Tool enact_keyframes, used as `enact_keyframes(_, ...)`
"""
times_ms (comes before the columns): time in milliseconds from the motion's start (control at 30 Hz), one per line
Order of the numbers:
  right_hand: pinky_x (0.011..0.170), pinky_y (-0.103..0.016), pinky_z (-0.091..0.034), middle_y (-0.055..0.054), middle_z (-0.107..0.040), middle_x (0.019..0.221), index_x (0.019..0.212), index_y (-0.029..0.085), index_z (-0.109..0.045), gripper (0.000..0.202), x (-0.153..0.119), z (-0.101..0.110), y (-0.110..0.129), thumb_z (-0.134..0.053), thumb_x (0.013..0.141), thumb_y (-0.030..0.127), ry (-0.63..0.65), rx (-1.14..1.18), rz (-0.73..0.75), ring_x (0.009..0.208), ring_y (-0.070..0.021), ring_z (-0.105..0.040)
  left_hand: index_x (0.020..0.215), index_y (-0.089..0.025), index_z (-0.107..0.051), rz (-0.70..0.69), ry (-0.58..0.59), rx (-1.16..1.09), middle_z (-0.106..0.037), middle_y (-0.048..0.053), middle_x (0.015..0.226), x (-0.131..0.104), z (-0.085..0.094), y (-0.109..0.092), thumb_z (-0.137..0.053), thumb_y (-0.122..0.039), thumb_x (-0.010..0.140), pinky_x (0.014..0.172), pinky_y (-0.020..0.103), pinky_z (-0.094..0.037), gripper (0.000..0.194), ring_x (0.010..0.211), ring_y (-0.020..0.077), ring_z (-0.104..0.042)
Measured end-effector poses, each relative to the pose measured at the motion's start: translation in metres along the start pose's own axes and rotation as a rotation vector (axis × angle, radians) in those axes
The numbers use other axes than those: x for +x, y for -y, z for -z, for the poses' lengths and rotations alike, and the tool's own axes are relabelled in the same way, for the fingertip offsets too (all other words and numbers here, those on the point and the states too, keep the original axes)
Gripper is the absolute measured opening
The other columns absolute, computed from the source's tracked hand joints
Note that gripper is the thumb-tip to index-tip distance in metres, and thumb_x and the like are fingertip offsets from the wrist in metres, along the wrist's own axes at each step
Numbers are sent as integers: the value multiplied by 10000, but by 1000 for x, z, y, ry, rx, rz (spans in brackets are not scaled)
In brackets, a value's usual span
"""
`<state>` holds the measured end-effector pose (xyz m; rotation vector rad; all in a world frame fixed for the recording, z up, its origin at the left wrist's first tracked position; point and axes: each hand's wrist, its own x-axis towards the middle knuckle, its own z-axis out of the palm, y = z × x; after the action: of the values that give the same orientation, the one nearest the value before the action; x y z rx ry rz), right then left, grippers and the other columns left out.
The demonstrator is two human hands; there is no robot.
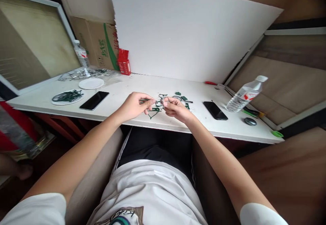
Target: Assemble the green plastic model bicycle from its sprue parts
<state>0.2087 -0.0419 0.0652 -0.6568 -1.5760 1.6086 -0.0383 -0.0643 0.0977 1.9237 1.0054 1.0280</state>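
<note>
My left hand (136, 106) is closed in a pinch over the front middle of the white table (122, 86). A thin dark green plastic piece (144, 100) shows between its fingers. Facing it closely, my right hand (178, 110) is also pinched shut, with something small and partly hidden at its fingertips. Below and behind the hands lie several loose dark green parts, among them a thin angled piece (153, 113) and a small block (178, 93). The fingertips nearly meet, and I cannot tell whether the two held pieces touch.
Left are a black phone (94, 100), a plate of green strips (66, 97), an empty white plate (91, 83) and a bottle (82, 56). Right are another phone (215, 110), a tilted-looking bottle (246, 95) and a round dark object (250, 121). A white board (188, 31) stands behind.
</note>
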Motion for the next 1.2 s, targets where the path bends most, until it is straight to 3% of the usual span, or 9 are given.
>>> enact_keyframes(467, 511, -253, -150, 103, -290, 620, 921, 221, -626, 293, 2, 3, -5, -826, 903, 433, -1, -11, 0, 527, -73, -187, 994, -123, -793, -1, 30, -45, -702, 53, 738, 0, 1, 1, -718, -584, 937, 598, 257, -555, 470, 581, 138, -646)
enact_keyframes(900, 511, -262, -171, 74, -437, 657, 853, 176, -701, 359, 4, 10, -8, -942, 762, 427, -56, 10, -49, 532, -54, -264, 837, -124, -783, 38, 129, -82, -728, 69, 703, -2, 3, -8, -734, -584, 927, 574, 241, -516, 471, 544, 124, -627)
enact_keyframes(1000, 512, -263, -172, 76, -428, 636, 818, 175, -695, 382, 4, 10, -7, -958, 737, 439, -56, 19, -55, 532, -55, -263, 785, -126, -768, 53, 147, -93, -721, 63, 694, -3, 4, -11, -749, -572, 916, 562, 232, -503, 466, 526, 107, -593)
enact_keyframes(1200, 515, -269, -163, 79, -354, 612, 711, 176, -626, 401, 2, 8, -5, -918, 800, 436, -7, 36, -35, 525, -59, -254, 770, -119, -777, 85, 155, -113, -723, 69, 680, -5, 5, -18, -766, -515, 918, 538, 226, -503, 423, 520, 111, -615)
